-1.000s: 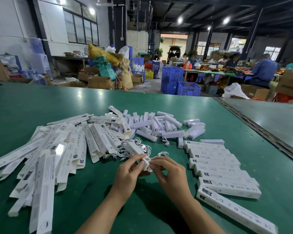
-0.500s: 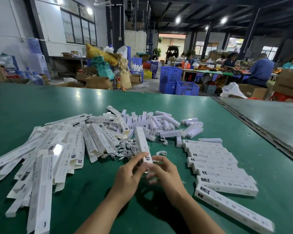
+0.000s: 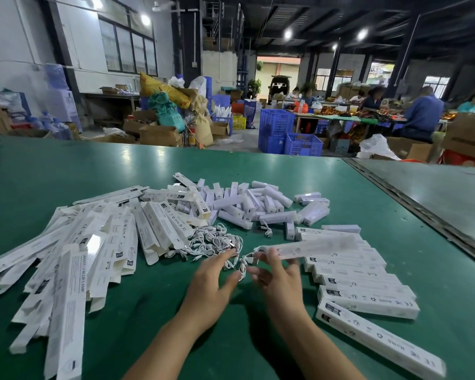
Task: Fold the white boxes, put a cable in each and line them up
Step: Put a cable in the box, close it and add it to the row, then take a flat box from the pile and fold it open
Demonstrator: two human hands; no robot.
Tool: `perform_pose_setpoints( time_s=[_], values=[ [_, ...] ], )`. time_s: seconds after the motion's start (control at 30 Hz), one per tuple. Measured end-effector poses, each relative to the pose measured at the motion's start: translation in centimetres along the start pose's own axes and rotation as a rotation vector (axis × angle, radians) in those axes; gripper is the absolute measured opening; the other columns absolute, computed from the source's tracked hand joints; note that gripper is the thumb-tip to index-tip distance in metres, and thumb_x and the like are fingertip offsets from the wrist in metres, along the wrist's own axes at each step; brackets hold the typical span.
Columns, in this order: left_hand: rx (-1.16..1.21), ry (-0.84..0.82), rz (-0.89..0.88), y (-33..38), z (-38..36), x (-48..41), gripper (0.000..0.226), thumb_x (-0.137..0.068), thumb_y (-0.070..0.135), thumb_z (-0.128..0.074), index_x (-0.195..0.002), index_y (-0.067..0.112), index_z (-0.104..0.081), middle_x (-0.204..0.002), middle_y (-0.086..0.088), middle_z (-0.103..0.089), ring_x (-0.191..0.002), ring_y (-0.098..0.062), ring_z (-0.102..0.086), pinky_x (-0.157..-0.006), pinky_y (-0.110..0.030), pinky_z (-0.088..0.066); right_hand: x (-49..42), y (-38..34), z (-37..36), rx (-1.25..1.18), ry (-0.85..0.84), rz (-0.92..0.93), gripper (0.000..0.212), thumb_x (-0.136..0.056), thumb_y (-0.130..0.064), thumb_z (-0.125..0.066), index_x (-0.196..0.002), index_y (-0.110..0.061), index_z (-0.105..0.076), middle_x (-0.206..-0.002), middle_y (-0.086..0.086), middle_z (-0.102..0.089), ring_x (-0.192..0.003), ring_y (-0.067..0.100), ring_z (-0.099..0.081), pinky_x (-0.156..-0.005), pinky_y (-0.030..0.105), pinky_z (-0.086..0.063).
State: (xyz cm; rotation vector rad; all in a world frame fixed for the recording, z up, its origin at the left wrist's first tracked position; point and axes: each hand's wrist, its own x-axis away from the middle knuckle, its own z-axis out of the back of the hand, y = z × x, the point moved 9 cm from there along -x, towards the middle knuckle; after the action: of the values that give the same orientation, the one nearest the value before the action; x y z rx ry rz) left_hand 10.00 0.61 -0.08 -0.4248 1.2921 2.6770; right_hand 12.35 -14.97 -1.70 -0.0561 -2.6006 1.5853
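Observation:
My right hand (image 3: 276, 272) pinches the left end of a folded white box (image 3: 316, 246). The box is blurred and hangs crosswise over the far part of the row of finished boxes (image 3: 368, 297) on the right. My left hand (image 3: 214, 275) reaches forward with straight fingers, its fingertips touching the near edge of the tangle of white cables (image 3: 214, 242). One coiled white cable (image 3: 246, 264) lies between my two hands, by my left thumb. A big heap of flat unfolded white boxes (image 3: 80, 256) spreads over the left of the green table (image 3: 148, 311).
A heap of small white boxes (image 3: 258, 207) lies beyond the cables. A metal seam (image 3: 422, 215) runs along the table's right side. Behind the table stand blue crates (image 3: 303, 144), cardboard cartons and seated workers at far tables.
The box, held upright by both hands before, has swung to the right in my right hand over the row. My left hand has let go of it and moved to the cables.

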Motion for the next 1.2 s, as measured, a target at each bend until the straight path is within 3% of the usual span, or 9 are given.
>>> perform_pose_setpoints(
  time_s=[0.13, 0.23, 0.37, 0.47, 0.6, 0.67, 0.77, 1.03, 1.2],
  values=[
    [-0.134, 0.036, 0.014, -0.5, -0.2, -0.2, 0.044, -0.096, 0.033, -0.061, -0.139, 0.025, -0.054, -0.141, 0.006, -0.049, -0.132, -0.006, -0.035, -0.108, -0.016, -0.021, -0.5, -0.8, 4.2, -0.124, 0.350, -0.015, 0.039, -0.096, -0.039, -0.054, -0.114, -0.006, -0.046, -0.092, 0.009, -0.069, -0.050, 0.008, -0.062, -0.051, 0.024, -0.049],
    [-0.090, 0.269, 0.102, -1.1, 2.1, -0.2, 0.040, -0.091, 0.019, -0.068, -0.131, 0.016, -0.059, -0.132, -0.003, -0.052, -0.127, -0.017, -0.043, -0.104, -0.023, -0.027, -0.6, -1.0, 5.7, -0.243, 0.459, -0.032, 0.047, -0.097, -0.038, -0.055, -0.125, -0.004, -0.043, -0.093, 0.007, -0.063, -0.052, 0.009, -0.057, -0.053, 0.024, -0.046],
    [-0.043, 0.565, 0.359, -3.7, 6.1, 0.9, 0.038, -0.085, 0.008, -0.070, -0.122, 0.013, -0.064, -0.134, -0.014, -0.048, -0.127, -0.031, -0.042, -0.100, -0.033, -0.033, -0.3, -1.0, 5.1, -0.251, 0.408, -0.050, 0.053, -0.091, -0.019, -0.068, -0.133, -0.010, -0.037, -0.103, 0.004, -0.061, -0.069, 0.011, -0.061, -0.060, 0.023, -0.047],
    [0.080, 0.534, 0.410, -5.0, 6.2, 0.8, 0.044, -0.087, 0.007, -0.067, -0.129, 0.018, -0.062, -0.135, -0.013, -0.053, -0.123, -0.031, -0.048, -0.102, -0.041, -0.040, 0.0, -0.3, 4.3, -0.240, 0.352, -0.088, 0.068, -0.093, -0.003, -0.061, -0.150, -0.011, -0.023, -0.119, 0.004, -0.063, -0.079, 0.016, -0.070, -0.061, 0.022, -0.051],
    [0.354, 0.479, 0.476, -6.3, 5.6, 0.2, 0.059, -0.090, 0.012, -0.065, -0.143, 0.030, -0.047, -0.087, 0.014, -0.058, -0.080, -0.022, -0.064, -0.064, -0.030, -0.046, 0.6, 1.3, 3.2, -0.234, 0.273, -0.213, 0.034, -0.101, -0.013, -0.049, -0.133, -0.002, -0.046, -0.117, 0.006, -0.067, -0.077, 0.017, -0.074, -0.065, 0.023, -0.053],
    [0.518, 0.477, 0.508, -7.2, 5.4, 0.0, 0.058, -0.092, 0.011, -0.064, -0.146, 0.026, -0.046, -0.088, 0.021, -0.052, -0.080, -0.017, -0.065, -0.073, -0.034, -0.050, 0.8, 1.5, 2.3, -0.218, 0.209, -0.247, 0.022, -0.103, -0.017, -0.046, -0.120, -0.004, -0.053, -0.106, 0.006, -0.071, -0.074, 0.017, -0.075, -0.064, 0.024, -0.051],
    [0.684, 0.466, 0.517, -7.6, 5.1, -0.2, 0.057, -0.095, 0.010, -0.061, -0.149, 0.017, -0.044, -0.125, 0.010, -0.047, -0.089, -0.002, -0.058, -0.096, -0.037, -0.047, 0.9, 1.1, 1.4, -0.099, 0.124, -0.243, 0.015, -0.101, -0.017, -0.050, -0.103, -0.009, -0.062, -0.086, 0.002, -0.077, -0.066, 0.014, -0.073, -0.058, 0.024, -0.049],
    [0.337, 0.384, 0.217, -1.6, 4.3, 0.5, 0.056, -0.094, 0.012, -0.064, -0.147, 0.020, -0.047, -0.149, 0.010, -0.044, -0.134, -0.014, -0.046, -0.115, -0.036, -0.035, 0.7, 0.7, -0.6, 0.105, -0.066, -0.110, 0.013, -0.095, -0.024, -0.061, -0.103, -0.014, -0.064, -0.095, 0.005, -0.075, -0.070, 0.019, -0.070, -0.057, 0.022, -0.052],
    [0.118, 0.198, -0.078, 2.7, 1.6, 1.0, 0.057, -0.091, 0.010, -0.067, -0.144, 0.024, -0.048, -0.144, 0.019, -0.041, -0.127, 0.028, -0.026, -0.106, 0.002, -0.017, 1.0, 0.2, -2.0, 0.077, -0.184, -0.039, 0.042, -0.085, -0.040, -0.065, -0.123, -0.025, -0.057, -0.114, 0.009, -0.067, -0.084, 0.022, -0.070, -0.074, 0.032, -0.054]
  ],
)
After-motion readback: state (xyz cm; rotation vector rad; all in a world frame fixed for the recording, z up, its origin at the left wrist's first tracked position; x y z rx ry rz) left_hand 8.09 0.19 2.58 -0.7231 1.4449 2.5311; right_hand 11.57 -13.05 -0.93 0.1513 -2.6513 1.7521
